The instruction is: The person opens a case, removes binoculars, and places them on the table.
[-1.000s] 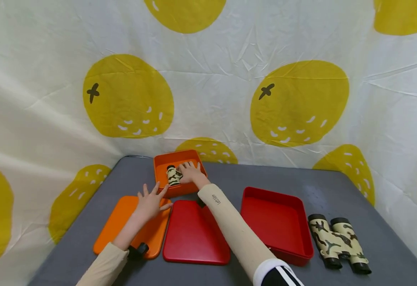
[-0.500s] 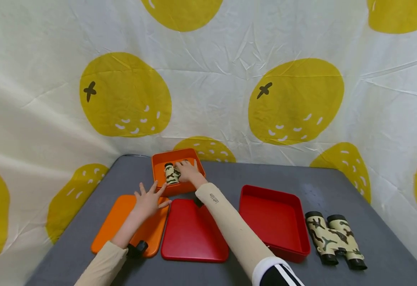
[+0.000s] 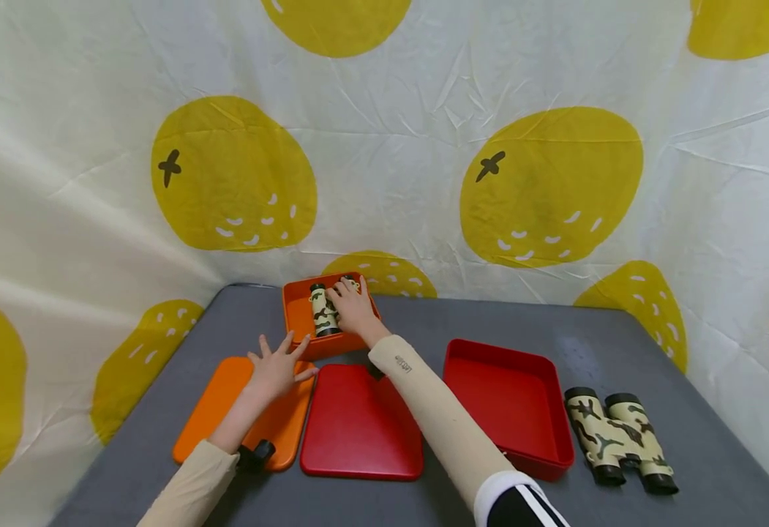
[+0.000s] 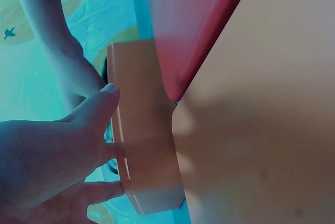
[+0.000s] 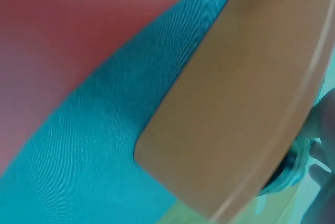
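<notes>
My right hand (image 3: 356,311) reaches into the orange box (image 3: 299,316) at the back of the table. It grips camouflage binoculars (image 3: 323,311) lying in there, one barrel showing to the left of the fingers and the other mostly covered. In the right wrist view, curled fingers (image 5: 320,169) show at the binoculars behind the box wall (image 5: 225,103). My left hand (image 3: 275,372) hovers with spread fingers above the orange lid (image 3: 208,410), fingertips close to the box's front. The left wrist view shows fingers of that hand (image 4: 47,156) overlapping the box rim.
A red lid (image 3: 361,432) lies front centre, beside the orange one. Right of it stands a red box (image 3: 505,410) with a bare floor. Another, larger pair of camouflage binoculars (image 3: 621,439) lies at the right. A lemon-print cloth (image 3: 391,183) hangs behind the grey table (image 3: 476,322).
The binoculars in the orange box have shifted slightly back and right, with my right hand moving onto them. My left hand stays almost where it was.
</notes>
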A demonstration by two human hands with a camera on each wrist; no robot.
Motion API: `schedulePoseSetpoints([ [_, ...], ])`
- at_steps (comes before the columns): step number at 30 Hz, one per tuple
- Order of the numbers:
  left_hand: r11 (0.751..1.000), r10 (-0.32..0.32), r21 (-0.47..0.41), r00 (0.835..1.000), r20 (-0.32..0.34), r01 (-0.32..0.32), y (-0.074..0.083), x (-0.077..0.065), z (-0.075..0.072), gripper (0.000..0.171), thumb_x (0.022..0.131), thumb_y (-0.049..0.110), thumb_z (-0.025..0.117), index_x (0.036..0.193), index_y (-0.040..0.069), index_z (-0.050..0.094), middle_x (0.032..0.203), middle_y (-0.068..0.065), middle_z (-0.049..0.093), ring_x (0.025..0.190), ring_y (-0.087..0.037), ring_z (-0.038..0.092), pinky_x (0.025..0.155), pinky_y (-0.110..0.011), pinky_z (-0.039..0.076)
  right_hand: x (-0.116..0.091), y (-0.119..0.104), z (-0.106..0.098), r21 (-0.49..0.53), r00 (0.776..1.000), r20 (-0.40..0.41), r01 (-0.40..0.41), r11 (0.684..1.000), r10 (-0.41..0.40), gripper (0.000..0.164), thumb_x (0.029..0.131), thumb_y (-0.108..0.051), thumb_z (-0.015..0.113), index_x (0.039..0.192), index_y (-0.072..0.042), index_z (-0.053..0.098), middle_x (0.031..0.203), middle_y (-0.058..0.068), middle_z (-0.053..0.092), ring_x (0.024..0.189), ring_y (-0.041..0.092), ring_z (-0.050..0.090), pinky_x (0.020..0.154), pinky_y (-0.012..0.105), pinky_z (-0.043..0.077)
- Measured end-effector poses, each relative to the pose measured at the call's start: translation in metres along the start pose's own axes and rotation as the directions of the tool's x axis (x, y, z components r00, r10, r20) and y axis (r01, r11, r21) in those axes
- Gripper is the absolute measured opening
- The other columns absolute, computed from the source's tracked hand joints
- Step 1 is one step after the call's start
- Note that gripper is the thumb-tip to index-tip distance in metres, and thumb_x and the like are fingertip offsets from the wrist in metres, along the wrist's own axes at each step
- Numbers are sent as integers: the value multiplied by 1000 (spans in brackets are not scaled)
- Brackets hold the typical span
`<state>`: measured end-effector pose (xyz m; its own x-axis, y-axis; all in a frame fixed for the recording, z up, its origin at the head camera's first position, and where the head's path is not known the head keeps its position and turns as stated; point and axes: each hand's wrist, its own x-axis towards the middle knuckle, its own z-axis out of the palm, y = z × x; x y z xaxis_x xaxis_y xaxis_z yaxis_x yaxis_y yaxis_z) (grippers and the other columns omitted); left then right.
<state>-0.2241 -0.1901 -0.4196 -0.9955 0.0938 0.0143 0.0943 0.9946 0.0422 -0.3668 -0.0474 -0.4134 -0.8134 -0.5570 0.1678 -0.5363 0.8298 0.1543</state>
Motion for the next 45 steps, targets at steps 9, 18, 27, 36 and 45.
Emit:
schedulePoseSetpoints([
  [9,1000,7,18,1000,-14,-6,-2,1,3,68,83,55,48,140,21,31,143,-17,30,120,-65,15,85,-74,26,-5,15,-14,-26,993,-121,7,1000,-11,57,81,-29,62,132,-23,38,136,4,38,132,23,30,108,54,15],
  [18,1000,3,31,1000,2,-3,-3,3,0,70,82,56,47,141,22,29,144,-16,28,120,-64,13,86,-74,25,-12,32,-25,-4,973,-224,63,998,-62,50,81,-31,60,128,-24,44,128,2,45,122,21,39,105,57,17],
  [27,998,38,47,999,-18,-37,-3,0,-1,73,80,55,52,140,20,30,143,-17,30,119,-65,15,87,-72,27,-25,52,-38,-19,944,-307,121,992,-121,51,78,-40,63,123,-23,49,121,3,49,114,23,42,100,60,23],
  [36,998,43,50,998,-39,-42,-5,1,1,73,81,58,48,140,20,29,144,-17,29,121,-63,15,89,-71,25,-43,72,-47,30,949,-296,126,992,-112,51,76,-43,65,121,-22,52,121,1,49,114,22,42,99,61,23],
  [45,995,98,15,992,-83,-97,-8,-4,1,69,83,54,49,138,16,34,142,-19,31,130,-51,16,93,-70,22,-66,90,-54,105,961,-267,100,990,-69,52,74,-42,67,120,-22,53,118,3,51,112,22,45,97,61,24],
])
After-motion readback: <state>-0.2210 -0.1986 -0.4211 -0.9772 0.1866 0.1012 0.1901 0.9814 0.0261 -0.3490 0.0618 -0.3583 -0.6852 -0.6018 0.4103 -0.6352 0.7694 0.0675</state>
